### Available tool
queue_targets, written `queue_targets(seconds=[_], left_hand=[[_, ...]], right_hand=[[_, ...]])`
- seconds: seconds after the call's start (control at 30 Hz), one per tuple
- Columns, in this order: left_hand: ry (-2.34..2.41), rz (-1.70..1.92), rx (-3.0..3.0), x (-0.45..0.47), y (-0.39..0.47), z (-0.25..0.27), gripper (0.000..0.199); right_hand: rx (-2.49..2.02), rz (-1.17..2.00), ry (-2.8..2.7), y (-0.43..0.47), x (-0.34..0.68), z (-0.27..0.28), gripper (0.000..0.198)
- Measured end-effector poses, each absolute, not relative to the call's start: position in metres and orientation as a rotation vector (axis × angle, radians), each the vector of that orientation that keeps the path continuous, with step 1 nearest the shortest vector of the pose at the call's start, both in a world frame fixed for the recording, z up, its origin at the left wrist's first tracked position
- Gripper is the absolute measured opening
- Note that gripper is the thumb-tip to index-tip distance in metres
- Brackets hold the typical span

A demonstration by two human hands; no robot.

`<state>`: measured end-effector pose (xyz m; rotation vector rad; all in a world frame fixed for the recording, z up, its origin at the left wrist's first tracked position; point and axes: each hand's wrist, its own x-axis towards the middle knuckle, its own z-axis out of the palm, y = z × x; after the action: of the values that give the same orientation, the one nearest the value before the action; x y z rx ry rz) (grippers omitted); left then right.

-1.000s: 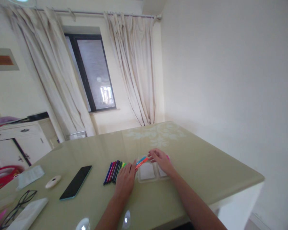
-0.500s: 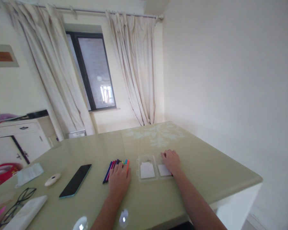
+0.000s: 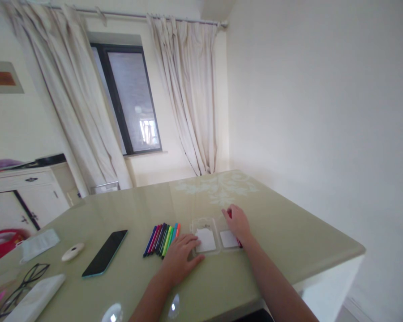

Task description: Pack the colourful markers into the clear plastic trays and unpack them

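Observation:
My left hand [image 3: 181,259] reaches over the left edge of a clear plastic case [image 3: 219,251], its fingers stretched out and apart, fingertips by the white cards [image 3: 206,240] in the left half. My right hand [image 3: 238,222] is closed over the right half of the case. A red marker [image 3: 239,243] is in it, showing at the fingertips and below the palm; the rest is hidden. Under the right hand, a white card [image 3: 228,239] lies in that half. Left of the case, several colored markers [image 3: 160,239] lie side by side in a row, partly behind my left hand.
Further left on the glossy green table [image 3: 282,250] are a black phone [image 3: 105,253], a small white oval object [image 3: 73,252], a face mask [image 3: 40,245], glasses [image 3: 27,279] and a long white object [image 3: 36,299]. A wall [image 3: 322,112] stands to the right.
My left hand has moved right, off the markers to the case edge, uncovering the row. My right hand has shifted slightly, and more of the red marker shows.

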<state>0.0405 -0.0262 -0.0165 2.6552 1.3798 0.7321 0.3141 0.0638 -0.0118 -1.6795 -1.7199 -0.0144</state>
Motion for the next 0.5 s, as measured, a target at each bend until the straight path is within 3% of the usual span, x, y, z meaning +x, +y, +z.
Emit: queue_targets(seconds=[0.23,0.5], left_hand=[[1.414,0.742,2.622,0.041,-0.027,-0.015,0.038],[1.387,0.696,2.623,0.038,-0.027,-0.017,0.041]], right_hand=[[-1.26,0.346,-1.408,0.062,0.317,0.0,0.054],[-1.193,0.43,-0.91,0.055,0.333,0.011,0.056]])
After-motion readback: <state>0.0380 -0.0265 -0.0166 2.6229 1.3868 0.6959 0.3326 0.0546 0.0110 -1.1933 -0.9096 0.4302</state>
